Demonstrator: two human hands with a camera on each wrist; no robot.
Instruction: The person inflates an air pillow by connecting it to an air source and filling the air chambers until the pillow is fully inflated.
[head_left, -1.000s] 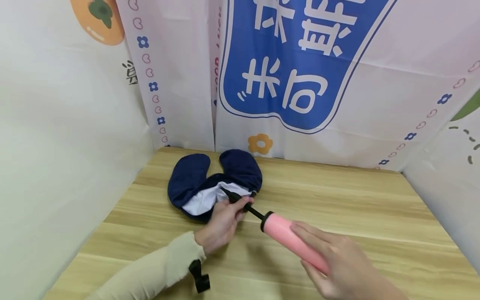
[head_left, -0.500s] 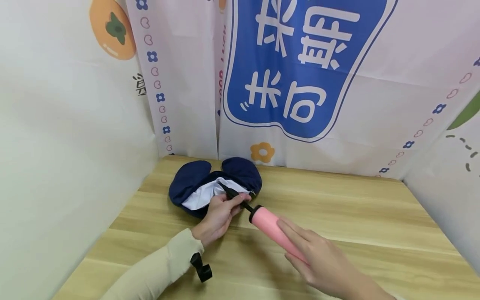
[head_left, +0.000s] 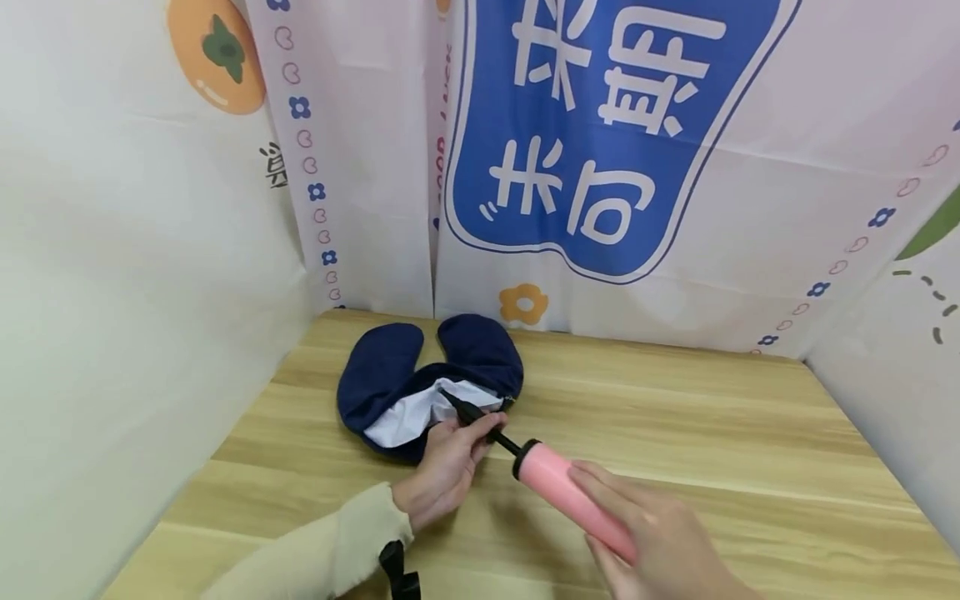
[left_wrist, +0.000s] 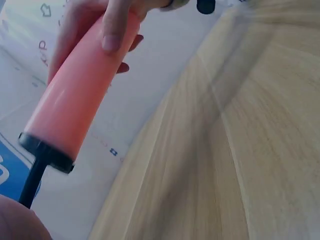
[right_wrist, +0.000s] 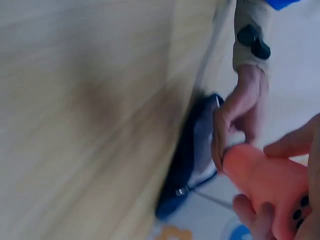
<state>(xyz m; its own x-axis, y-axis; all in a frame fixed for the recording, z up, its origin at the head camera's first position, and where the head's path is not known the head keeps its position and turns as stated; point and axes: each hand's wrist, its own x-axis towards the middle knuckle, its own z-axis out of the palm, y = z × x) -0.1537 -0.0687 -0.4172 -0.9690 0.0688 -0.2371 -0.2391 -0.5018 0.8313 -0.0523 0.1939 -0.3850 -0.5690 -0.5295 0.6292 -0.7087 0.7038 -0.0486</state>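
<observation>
One black nozzle [head_left: 462, 407] is pinched by the left hand [head_left: 447, 467], probably just for steadiness; pink barrel [head_left: 566, 496] gets gripped by the right hand [head_left: 660, 533].

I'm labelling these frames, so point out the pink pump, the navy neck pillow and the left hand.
Pink pump [head_left: 561, 487], head view, on its barrel.
Navy neck pillow [head_left: 400, 379], head view, on its navy cloth, left of centre.
Left hand [head_left: 447, 468], head view, middle of the hand.

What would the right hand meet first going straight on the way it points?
Likely the left hand, gripping the pump's black end ahead of the pink barrel. The navy pillow lies beyond; exact depth is unclear.
</observation>
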